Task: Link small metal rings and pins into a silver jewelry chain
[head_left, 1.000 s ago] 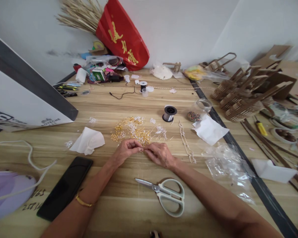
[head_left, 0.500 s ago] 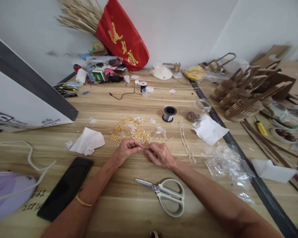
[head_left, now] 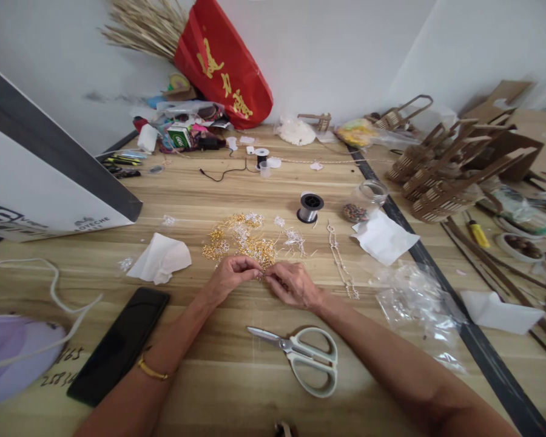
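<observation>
My left hand (head_left: 231, 276) and my right hand (head_left: 293, 284) meet fingertip to fingertip on the wooden table (head_left: 236, 194). Both are pinched shut on a tiny piece between them, too small to name. Just beyond the fingers lies a heap of gold and silver beads (head_left: 241, 240). A beaded chain (head_left: 341, 264) lies to the right of my right hand. White-handled scissors (head_left: 300, 355) rest between my forearms, nearer to me.
A black phone (head_left: 118, 346) and a crumpled tissue (head_left: 161, 260) lie at the left. A thread spool (head_left: 310, 208), a bead jar (head_left: 366, 203), white paper (head_left: 382, 238) and a plastic bag (head_left: 414, 303) lie right. Wooden baskets (head_left: 441, 176) crowd the far right; a red bag (head_left: 222, 67) leans on the wall.
</observation>
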Action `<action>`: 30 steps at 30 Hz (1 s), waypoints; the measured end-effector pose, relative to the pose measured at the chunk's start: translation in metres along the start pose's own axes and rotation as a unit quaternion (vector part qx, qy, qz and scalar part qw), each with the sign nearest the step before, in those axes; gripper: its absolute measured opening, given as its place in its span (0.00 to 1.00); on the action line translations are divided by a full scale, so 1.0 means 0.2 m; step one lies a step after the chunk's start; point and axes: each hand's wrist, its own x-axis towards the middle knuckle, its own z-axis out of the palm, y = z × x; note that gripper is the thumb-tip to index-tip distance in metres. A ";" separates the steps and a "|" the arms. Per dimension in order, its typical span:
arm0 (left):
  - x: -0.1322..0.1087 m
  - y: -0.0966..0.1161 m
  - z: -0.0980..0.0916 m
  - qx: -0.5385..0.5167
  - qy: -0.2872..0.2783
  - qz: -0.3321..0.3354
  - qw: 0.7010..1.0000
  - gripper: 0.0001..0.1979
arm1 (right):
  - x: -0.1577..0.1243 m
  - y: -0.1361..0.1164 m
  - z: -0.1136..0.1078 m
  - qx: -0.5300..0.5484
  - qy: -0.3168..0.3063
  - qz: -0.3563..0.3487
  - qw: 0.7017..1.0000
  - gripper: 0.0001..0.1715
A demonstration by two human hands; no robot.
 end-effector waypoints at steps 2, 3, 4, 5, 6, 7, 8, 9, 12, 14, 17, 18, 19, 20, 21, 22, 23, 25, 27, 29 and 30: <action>0.00 0.00 0.00 -0.001 -0.001 0.003 1.000 0.06 | 0.00 0.00 0.00 0.001 0.000 0.000 1.000 0.03; 0.00 0.00 0.00 0.000 -0.002 0.004 1.000 0.06 | 0.00 0.00 0.00 0.001 0.000 -0.001 1.000 0.03; 0.00 0.00 0.00 0.002 -0.003 0.006 1.000 0.06 | 0.00 0.00 0.00 0.000 0.000 -0.001 1.000 0.03; 0.00 0.00 0.00 0.003 -0.004 0.007 1.000 0.06 | 0.00 0.00 0.00 0.000 0.001 -0.002 1.000 0.03; 0.00 0.00 0.00 0.004 -0.004 0.008 1.000 0.06 | 0.00 0.00 0.00 -0.001 0.000 -0.002 1.000 0.03; 0.00 0.00 0.00 0.005 -0.003 0.009 1.000 0.06 | 0.00 0.00 0.00 -0.001 0.000 -0.003 1.000 0.03; 0.00 0.00 0.00 0.005 -0.002 0.010 1.000 0.06 | 0.00 0.00 0.00 -0.001 0.000 -0.002 1.000 0.03; 0.00 0.00 0.00 0.006 -0.001 0.010 1.000 0.06 | 0.00 0.00 0.00 -0.002 0.000 -0.002 1.000 0.03; 0.00 0.00 0.01 0.011 -0.004 0.006 1.000 0.06 | 0.00 0.00 0.00 -0.004 -0.003 0.000 1.000 0.03; 0.00 0.00 0.01 0.014 -0.006 0.005 1.000 0.06 | 0.00 0.00 0.00 -0.005 -0.003 0.001 1.000 0.03; -0.01 0.00 0.01 0.022 -0.009 0.008 1.000 0.06 | 0.00 0.00 0.00 -0.007 -0.001 -0.001 1.000 0.03; -0.01 0.00 0.01 0.025 -0.010 0.010 1.000 0.06 | 0.00 0.00 0.00 -0.007 0.000 -0.002 1.000 0.03; -0.01 0.00 0.01 0.027 -0.010 0.012 1.000 0.06 | 0.00 0.00 0.00 -0.007 0.000 -0.002 1.000 0.03; -0.01 0.00 0.01 0.030 -0.010 0.015 0.999 0.07 | 0.00 0.00 0.00 -0.007 0.000 -0.002 1.000 0.03; -0.01 0.00 0.01 0.032 -0.009 0.017 0.999 0.07 | 0.00 0.00 0.00 -0.007 -0.001 -0.002 1.000 0.03; -0.01 0.01 0.01 0.035 -0.009 0.017 0.999 0.07 | 0.00 0.00 0.00 -0.007 -0.001 -0.001 1.000 0.03; -0.01 0.01 0.01 0.037 -0.008 0.017 0.999 0.07 | 0.00 0.00 0.00 -0.007 -0.002 0.000 1.000 0.03; -0.01 0.01 0.01 0.040 -0.008 0.016 0.999 0.07 | 0.00 0.00 0.00 -0.007 -0.003 0.002 1.000 0.03; -0.01 0.01 0.01 0.041 -0.007 0.014 0.999 0.07 | 0.00 0.00 0.00 -0.006 -0.003 0.003 1.000 0.04; -0.01 0.01 0.01 0.042 -0.005 0.011 0.999 0.06 | 0.00 0.00 0.00 -0.005 -0.003 0.005 1.000 0.04; -0.01 0.01 0.01 0.041 -0.005 0.011 0.999 0.06 | 0.00 0.00 0.00 -0.006 -0.002 0.007 1.000 0.04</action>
